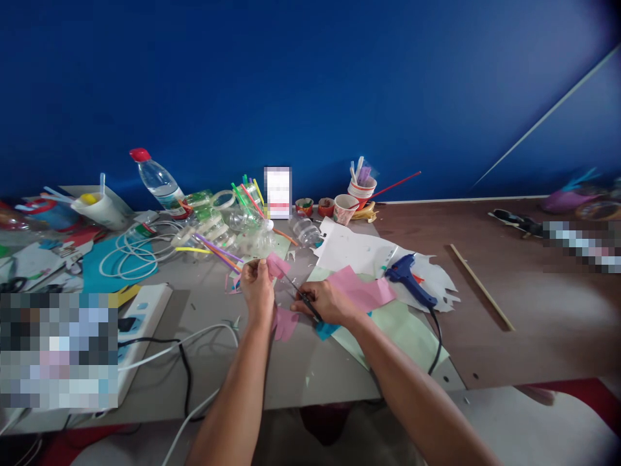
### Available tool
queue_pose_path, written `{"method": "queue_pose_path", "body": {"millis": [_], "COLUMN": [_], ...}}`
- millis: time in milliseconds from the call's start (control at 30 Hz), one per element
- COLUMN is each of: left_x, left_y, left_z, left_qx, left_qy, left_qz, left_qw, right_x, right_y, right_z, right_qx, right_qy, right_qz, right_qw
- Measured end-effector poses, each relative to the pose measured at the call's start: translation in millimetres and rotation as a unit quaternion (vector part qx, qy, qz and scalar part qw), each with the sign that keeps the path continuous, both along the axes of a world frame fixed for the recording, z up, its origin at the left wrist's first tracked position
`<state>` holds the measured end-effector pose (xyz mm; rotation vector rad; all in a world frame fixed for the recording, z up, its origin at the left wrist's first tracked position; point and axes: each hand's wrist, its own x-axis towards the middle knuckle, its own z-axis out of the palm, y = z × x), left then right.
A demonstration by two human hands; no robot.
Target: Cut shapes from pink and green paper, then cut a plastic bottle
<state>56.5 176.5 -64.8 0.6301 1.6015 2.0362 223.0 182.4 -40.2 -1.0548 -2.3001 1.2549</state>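
Between the fingers of my left hand [257, 281] is a small piece of pink paper [278, 265], held up above the table. My right hand [324, 301] grips a pair of scissors [306, 299], and their blades point up and left at the pink piece. Whether the blades touch the paper or cut into it, I cannot tell. Below and between my hands lies another pink paper scrap [284, 323]. Behind my right wrist a larger pink sheet [363, 289] rests on pale green paper [405, 330]. A blue scrap [326, 329] shows under my right hand.
A blue glue gun [411, 278] lies on white paper at the right, its cord hanging over the table edge. A wooden stick [480, 285] lies farther right. Plastic bottle pieces [213, 226], paper cups [345, 209] and a tilted bottle [160, 184] stand behind. A power strip [145, 330] and cables occupy the left.
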Motion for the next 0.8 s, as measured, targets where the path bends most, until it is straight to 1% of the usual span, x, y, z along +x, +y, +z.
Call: {"method": "queue_pose_path", "body": {"millis": [300,500,667,800], "left_x": [-1,0,5,8], "left_y": [-1,1,0,-4], "left_z": [0.3,-3.3,0.2,7.2], "left_qx": [0.002,0.035,0.049,0.029], "left_qy": [0.002,-0.041,-0.120,-0.126], "left_qz": [-0.008,-0.015,-0.069,-0.111], "left_qw": [1.000,0.998,0.989,0.985], "right_x": [0,1,1,2], "right_y": [1,2,4,7], "right_z": [-0.6,1.4,-1.3,-3.7], "right_qx": [0.011,0.001,-0.018,-0.062], "right_qy": [0.002,0.004,0.020,0.046], "right_qz": [-0.003,-0.017,-0.033,-0.030], "right_qw": [1.000,1.000,0.999,0.997]}}
